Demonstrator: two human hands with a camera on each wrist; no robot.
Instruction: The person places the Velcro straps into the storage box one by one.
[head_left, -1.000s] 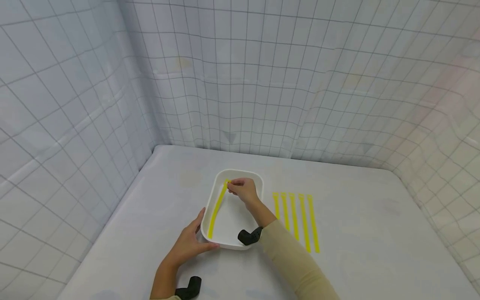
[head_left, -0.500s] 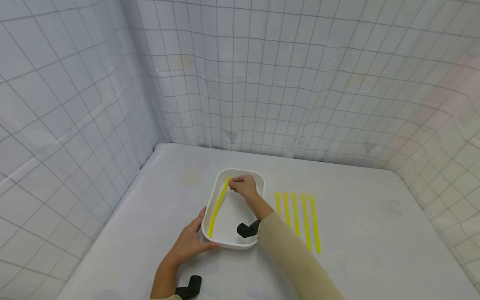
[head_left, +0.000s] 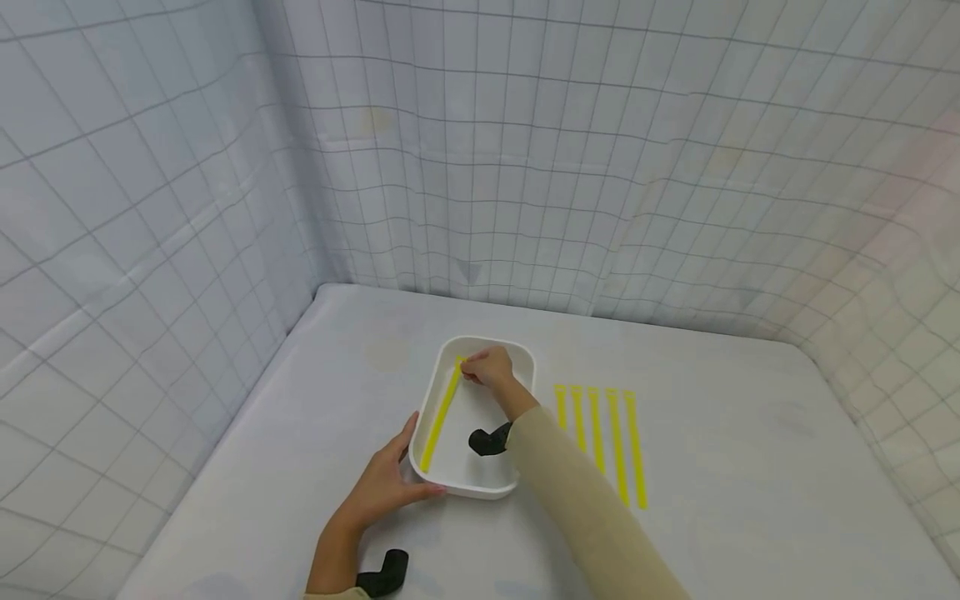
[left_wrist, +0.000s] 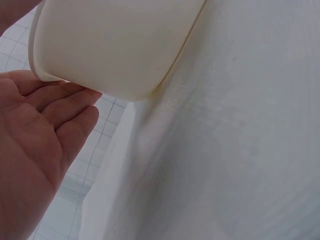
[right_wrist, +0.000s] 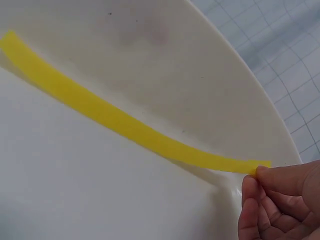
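A white tray (head_left: 463, 454) with rounded corners rests on the cloth. My left hand (head_left: 384, 487) spans its near left corner, thumb along the front and fingers against the left side. Those fingers look fairly straight in the left wrist view. Inside the tray, my right hand (head_left: 492, 368) pinches the far end of a yellow strip (head_left: 441, 421), shaped like a flat wristband with a wider head. In the right wrist view, the strip (right_wrist: 125, 125) bows toward the thumb and fingertips, its gripped end raised above the tray floor.
Several more yellow strips (head_left: 617, 442) lie side by side to the right of the tray, partly behind the right sleeve (head_left: 585, 508). Grid-patterned curtains (head_left: 525, 167) stand behind and beside the white-covered table (head_left: 750, 450). Black wrist devices (head_left: 384, 573) are on both wrists.
The strip's lower end stays along the tray's left side while my right hand keeps pinching its far end, shifting slightly farther away. The left hand holds its place; the view drifts a little.
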